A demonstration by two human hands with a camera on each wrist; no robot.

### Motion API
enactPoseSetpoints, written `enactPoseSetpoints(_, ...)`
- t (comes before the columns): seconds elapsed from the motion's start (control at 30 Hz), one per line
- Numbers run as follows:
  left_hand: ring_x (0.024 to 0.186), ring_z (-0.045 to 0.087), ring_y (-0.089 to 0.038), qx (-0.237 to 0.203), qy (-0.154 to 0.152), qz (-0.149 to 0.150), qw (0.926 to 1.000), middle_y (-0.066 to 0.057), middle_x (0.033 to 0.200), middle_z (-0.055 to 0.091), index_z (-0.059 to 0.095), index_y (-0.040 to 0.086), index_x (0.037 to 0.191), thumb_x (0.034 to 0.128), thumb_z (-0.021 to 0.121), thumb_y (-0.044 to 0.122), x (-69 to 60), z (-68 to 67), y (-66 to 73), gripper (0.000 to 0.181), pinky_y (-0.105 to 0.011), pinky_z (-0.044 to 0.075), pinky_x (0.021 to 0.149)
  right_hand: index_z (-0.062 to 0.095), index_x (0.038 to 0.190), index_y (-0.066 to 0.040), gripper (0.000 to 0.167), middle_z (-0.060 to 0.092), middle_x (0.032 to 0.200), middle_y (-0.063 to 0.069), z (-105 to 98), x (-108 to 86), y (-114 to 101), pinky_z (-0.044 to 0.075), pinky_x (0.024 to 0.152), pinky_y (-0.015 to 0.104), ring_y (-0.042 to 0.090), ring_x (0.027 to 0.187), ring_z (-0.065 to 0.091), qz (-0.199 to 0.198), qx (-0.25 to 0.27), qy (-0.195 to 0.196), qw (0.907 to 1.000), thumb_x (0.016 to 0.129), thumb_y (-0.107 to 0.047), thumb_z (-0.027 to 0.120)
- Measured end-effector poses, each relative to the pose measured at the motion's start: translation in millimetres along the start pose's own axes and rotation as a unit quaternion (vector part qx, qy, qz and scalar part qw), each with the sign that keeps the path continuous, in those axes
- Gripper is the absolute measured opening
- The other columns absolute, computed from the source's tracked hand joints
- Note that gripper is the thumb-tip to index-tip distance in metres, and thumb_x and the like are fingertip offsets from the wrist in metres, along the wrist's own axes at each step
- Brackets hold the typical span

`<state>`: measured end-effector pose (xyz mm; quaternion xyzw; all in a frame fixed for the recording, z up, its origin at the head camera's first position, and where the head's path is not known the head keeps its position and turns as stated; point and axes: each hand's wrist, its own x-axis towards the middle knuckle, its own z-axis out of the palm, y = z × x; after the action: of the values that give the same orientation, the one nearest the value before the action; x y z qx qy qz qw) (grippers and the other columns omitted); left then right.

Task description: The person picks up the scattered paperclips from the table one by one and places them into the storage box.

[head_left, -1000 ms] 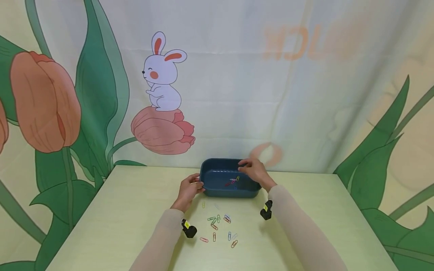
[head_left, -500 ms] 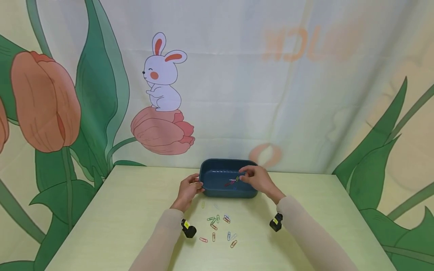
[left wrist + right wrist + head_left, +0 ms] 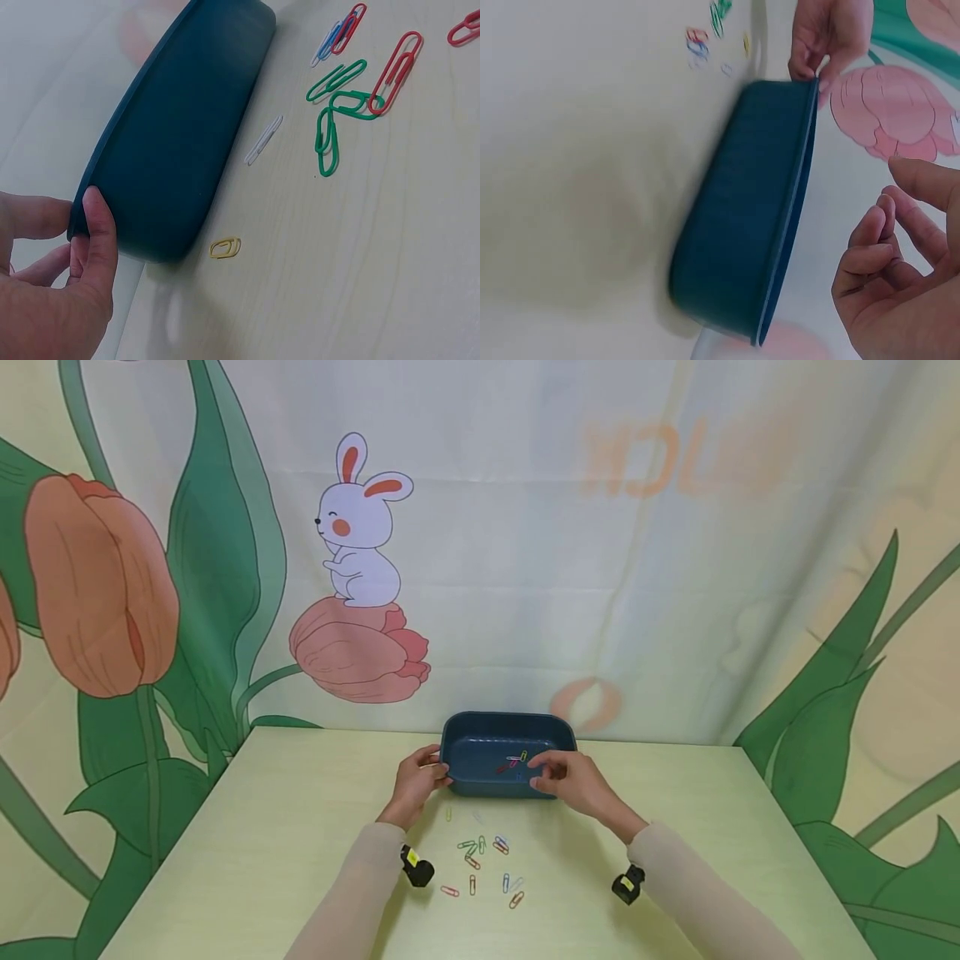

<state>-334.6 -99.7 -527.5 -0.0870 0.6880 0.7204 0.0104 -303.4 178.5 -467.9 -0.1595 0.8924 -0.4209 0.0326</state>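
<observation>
A dark blue plastic bin (image 3: 491,789) stands near the back edge of the table. My left hand (image 3: 412,783) grips its left end, thumb on the outside at the rim, as the left wrist view shows. Several coloured paper clips lie inside on the bin floor, a yellow paper clip (image 3: 523,756) among them. My right hand (image 3: 576,781) hovers at the bin's front right corner. In the right wrist view, thumb and forefinger stand apart with nothing visible between them, and the other fingers are loosely bent. Green paper clips (image 3: 327,141) and a white paper clip (image 3: 263,140) lie on the table.
More clips are scattered on the pale wooden table (image 3: 300,827) in front of the bin, including a red paper clip (image 3: 472,885) and a blue paper clip (image 3: 506,883). A printed curtain (image 3: 510,568) hangs right behind the table's back edge.
My right hand has come from above the bin's back right part toward me, down to the front right corner. My left hand and the bin have stayed put.
</observation>
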Motion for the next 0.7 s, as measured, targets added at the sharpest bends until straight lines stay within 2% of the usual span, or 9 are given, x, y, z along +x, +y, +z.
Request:
enactPoseSetpoints(0.47,0.087,0.065,-0.023,0.001,-0.005,-0.003,1.0000,-0.019,0.119,0.051,0.048,0.003,0.143,0.0924,0.057,-0.001,-1.5,-1.3,-1.1,0.051,-0.027,0.058,0.077,0.074,0.102,-0.019,0.019,0.060,0.075,-0.004,24.6,-31.0,19.7,0.048,0.059,0.023,0.012,0.067,0.054,-0.024,0.007,-0.020,0.9995,0.083,-0.015,0.077)
enactPoseSetpoints(0.7,0.090,0.065,-0.027,-0.001,-0.005,0.002,1.0000,-0.014,0.114,0.050,0.049,0.003,0.143,0.0923,0.058,-0.001,-2.5,-1.3,-0.9,0.051,-0.028,0.059,0.079,0.075,0.102,-0.012,0.020,0.059,0.073,-0.005,37.9,-43.7,24.2,0.046,0.060,0.021,0.009,0.067,0.054,-0.037,0.002,-0.027,0.9989,0.082,-0.014,0.078)
